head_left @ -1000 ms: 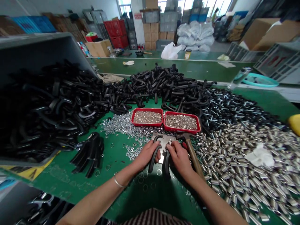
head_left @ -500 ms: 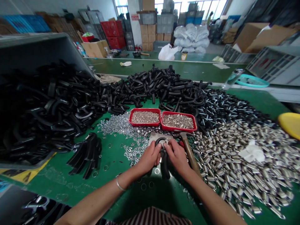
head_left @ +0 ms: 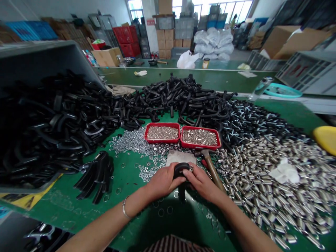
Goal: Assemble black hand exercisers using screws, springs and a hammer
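Both hands meet over the front edge of a metal plate [head_left: 181, 157] on the green bench. My left hand [head_left: 163, 180] is closed round a curved black handle part [head_left: 181, 168], its thumb pressed along the near side. My right hand [head_left: 201, 180] pinches the right side of the same part, where a small shiny metal piece shows at the fingertips. The lower end of the part hangs down below the hands. Beside my right hand lies a hammer [head_left: 213, 171] with a wooden handle. The fingers hide much of the held part.
Two red trays [head_left: 162, 141] of small metal pins stand beyond the plate. Springs [head_left: 252, 175] cover the right side, with bolts [head_left: 257, 120] behind them. Loose nuts and washers [head_left: 131, 140] spread to the left. A grey crate [head_left: 86, 66] spills black parts; several finished-looking black handles [head_left: 97, 178] lie nearer.
Both hands have drawn slightly nearer to me with the black part, which is now lifted and turned. More of the metal plate shows behind them.
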Available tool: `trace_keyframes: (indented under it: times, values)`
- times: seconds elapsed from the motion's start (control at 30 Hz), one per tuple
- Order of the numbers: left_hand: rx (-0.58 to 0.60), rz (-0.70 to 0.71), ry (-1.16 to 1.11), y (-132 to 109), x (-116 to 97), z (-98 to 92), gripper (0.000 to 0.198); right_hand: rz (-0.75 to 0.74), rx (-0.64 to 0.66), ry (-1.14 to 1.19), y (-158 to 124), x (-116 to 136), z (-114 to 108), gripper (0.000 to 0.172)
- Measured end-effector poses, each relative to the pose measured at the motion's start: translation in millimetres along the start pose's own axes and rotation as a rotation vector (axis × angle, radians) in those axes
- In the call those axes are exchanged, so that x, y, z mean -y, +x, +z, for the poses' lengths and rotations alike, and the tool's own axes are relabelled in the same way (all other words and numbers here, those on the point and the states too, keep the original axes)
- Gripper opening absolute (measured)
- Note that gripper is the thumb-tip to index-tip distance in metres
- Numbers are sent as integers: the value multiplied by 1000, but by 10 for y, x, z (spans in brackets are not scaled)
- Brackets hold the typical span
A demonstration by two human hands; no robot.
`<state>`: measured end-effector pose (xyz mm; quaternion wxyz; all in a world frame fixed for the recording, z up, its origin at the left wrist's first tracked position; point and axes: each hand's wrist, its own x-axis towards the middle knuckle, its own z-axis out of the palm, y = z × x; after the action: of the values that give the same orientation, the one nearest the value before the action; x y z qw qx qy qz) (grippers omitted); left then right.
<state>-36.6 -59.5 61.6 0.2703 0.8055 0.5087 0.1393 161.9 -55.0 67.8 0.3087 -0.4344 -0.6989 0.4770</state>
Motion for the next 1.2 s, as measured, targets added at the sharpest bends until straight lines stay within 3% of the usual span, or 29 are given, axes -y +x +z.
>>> trace_keyframes:
  times: [0.23, 0.4, 0.5, 0.67, 0.8, 0.97, 1.2]
  values:
    - [161, 51, 225, -19, -123, -162, 72, 60, 9, -36, -104, 18, 83, 21]
    - [120, 63, 209, 174, -7, -122, 74, 109, 5, -191, 52, -67, 33, 25]
    - [107, 42, 213, 362, 127, -123, 63, 72, 18, -422, 306, -152, -229, 24]
    - [55, 151, 404, 778, 119, -400, 41, -131, -253, -807, 839, -334, -875, 21]
    - [-46, 215, 538, 1359, -6, -553, 26, -83, -288, -1040, 1178, -494, -1027, 17]
    - [-57, 236, 629, 1949, -7, -361, 21, -63, -276, -1095, 1330, -604, -908, 13]
    - [-153, 158, 615, 1938, 86, -123, 24, -165, -315, -901, 1290, -713, -919, 18]
